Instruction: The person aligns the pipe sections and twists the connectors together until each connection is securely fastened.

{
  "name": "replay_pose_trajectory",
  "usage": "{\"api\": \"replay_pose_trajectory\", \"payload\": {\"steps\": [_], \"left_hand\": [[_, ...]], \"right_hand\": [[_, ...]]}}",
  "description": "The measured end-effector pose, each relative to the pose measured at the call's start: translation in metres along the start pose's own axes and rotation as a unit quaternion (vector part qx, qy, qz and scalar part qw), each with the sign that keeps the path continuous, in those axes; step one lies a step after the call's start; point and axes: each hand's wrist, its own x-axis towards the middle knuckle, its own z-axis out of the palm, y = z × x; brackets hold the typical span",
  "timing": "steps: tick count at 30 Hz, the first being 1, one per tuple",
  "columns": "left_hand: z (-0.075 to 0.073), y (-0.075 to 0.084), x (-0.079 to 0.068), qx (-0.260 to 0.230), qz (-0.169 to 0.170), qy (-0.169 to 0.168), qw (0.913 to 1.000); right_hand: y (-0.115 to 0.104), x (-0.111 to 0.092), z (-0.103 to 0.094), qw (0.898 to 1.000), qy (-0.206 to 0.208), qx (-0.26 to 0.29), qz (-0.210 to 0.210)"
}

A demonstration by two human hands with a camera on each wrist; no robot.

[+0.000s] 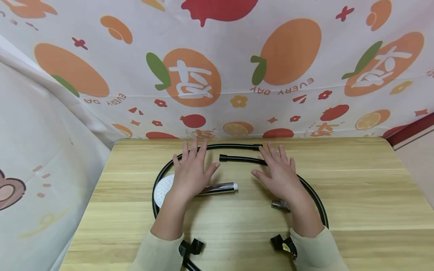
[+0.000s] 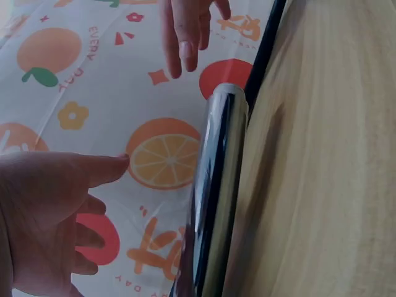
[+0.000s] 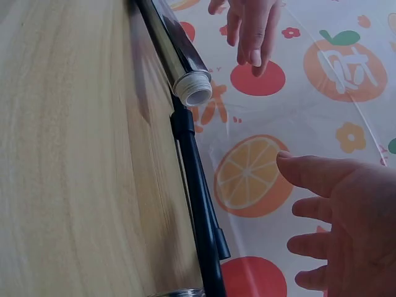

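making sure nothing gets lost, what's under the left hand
Under the left hand run the shower head and black hose, visible on either side; the stretches directly beneath are covered.

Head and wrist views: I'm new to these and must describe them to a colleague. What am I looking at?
There is no robot: a person works with two bare hands. The head view is taken from the person's head, looking forward and down; the others are taken from each wrist. On the wooden table lie a shower head, a curved black hose and a small metal piece. The left hand is spread above the shower head; the right hand is near a hose end. Neither holds anything.
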Motion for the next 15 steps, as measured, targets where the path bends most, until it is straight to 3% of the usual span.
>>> {"api": "replay_pose_trajectory", "payload": {"steps": [4,10,15], "left_hand": [[-0.002,-0.008,-0.002,-0.010,-0.005,-0.008,0.9999],[-0.006,-0.032,0.000,-0.038,-0.038,-0.044,0.9976],[-0.003,-0.052,0.001,-0.039,-0.059,-0.079,0.9944]], "right_hand": [[-0.003,0.000,-0.004,1.000,-0.006,0.003,-0.001],[0.002,-0.004,-0.010,0.999,0.008,0.032,0.010],[0.001,-0.015,0.001,0.999,0.012,0.043,-0.011]]}}
